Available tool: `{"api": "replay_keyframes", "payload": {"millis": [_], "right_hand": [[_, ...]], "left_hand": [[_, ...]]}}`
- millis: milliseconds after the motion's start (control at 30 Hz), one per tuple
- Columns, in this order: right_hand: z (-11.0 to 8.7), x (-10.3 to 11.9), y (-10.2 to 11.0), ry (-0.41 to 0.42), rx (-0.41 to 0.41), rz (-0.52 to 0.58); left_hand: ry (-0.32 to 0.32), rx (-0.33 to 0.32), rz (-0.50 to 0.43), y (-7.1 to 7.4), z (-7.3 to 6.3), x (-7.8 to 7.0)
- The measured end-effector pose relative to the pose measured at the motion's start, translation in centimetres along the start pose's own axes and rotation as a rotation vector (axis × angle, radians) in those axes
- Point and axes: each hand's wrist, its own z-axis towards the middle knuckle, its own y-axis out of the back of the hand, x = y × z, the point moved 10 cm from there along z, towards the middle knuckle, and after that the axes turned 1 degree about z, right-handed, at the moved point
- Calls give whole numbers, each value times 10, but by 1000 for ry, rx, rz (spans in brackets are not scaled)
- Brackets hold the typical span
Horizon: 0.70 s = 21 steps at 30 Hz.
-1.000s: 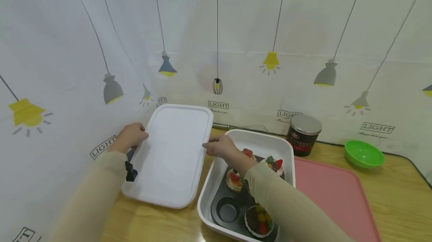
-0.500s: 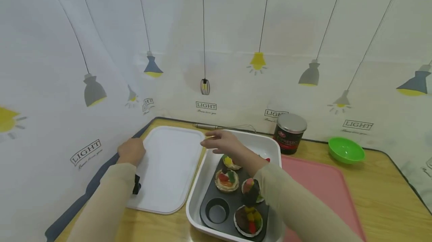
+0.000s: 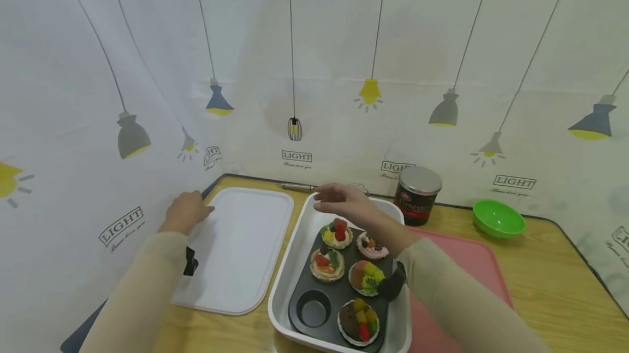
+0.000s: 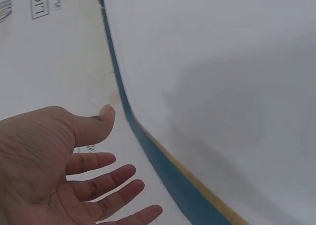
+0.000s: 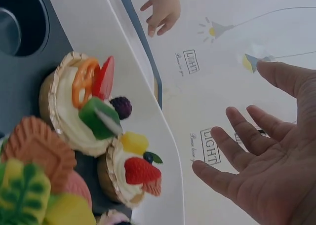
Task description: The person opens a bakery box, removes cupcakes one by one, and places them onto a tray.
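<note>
My left hand (image 3: 185, 213) hovers by the left edge of a flat white lid (image 3: 236, 249) lying on the table; the left wrist view shows its fingers spread, holding nothing. My right hand (image 3: 341, 200) is over the far end of a white rectangular bin (image 3: 279, 287), its fingers apart and nothing in them. Inside the bin sits a dark muffin tin (image 3: 301, 282) with several fruit tarts. One is a tart with a strawberry (image 5: 143, 170); beside it is a tart with a pretzel (image 5: 74, 111). One cup (image 3: 313, 309) at the near left of the tin is bare.
A pink tray (image 3: 472, 265) lies right of the bin. Behind it stand an espresso tin (image 3: 417, 197) and a green bowl (image 3: 498, 219). A whisk (image 3: 297, 187) lies along the back edge. A printed curtain borders the wooden table (image 3: 555, 271) at back and left.
The white lid, earlier raised in both hands, now lies flat on the table left of the bin. Both hands have let go; the right has moved back over the bin.
</note>
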Motion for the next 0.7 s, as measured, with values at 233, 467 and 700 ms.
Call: {"api": "replay_keyframes", "payload": {"millis": [233,467,700], "right_hand": [[-17,-4,26,10,-14,-3],[-36,-20,38,9,-8,24],[-62,-34,28,14,60,26]], "left_hand": [[-157,-14,-47,15,7,-47],[-202,-14,-134,14,6,-79],[-293,5,-202,6,2,-114]]}}
